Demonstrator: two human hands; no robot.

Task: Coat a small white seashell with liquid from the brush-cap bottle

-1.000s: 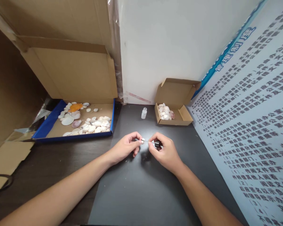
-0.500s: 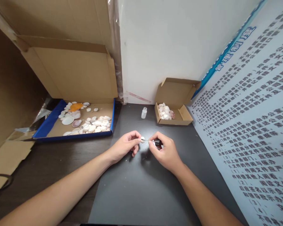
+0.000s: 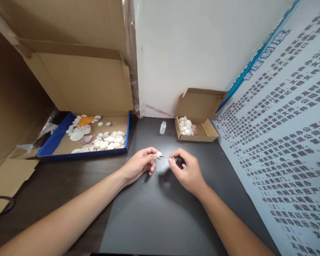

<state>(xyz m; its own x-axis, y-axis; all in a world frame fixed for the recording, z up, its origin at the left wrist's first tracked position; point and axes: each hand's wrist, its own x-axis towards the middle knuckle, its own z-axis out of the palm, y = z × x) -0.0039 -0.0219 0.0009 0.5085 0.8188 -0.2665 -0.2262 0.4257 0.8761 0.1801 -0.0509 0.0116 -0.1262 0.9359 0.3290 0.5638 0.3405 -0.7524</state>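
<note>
Both hands have drifted slightly toward 11 o'clock since the earlier frame, the gap between them unchanged. I keep my left hand point(image 3: 140, 165) pinched on a small white shell point(image 3: 159, 154) over the dark mat point(image 3: 160, 213), at 6 o'clock from the open glass vial point(image 3: 163, 127). My right hand point(image 3: 188, 172) is clenched around a black-capped brush point(image 3: 178, 160), its thin tip meeting the shell. Steadying both wrists on the mat and stroking lightly should, I judge, keep the coat even. Shell trays sit at 10 and 1 o'clock. Whether liquid wets the tip is too small to tell; fingers hide most of the cap.
</note>
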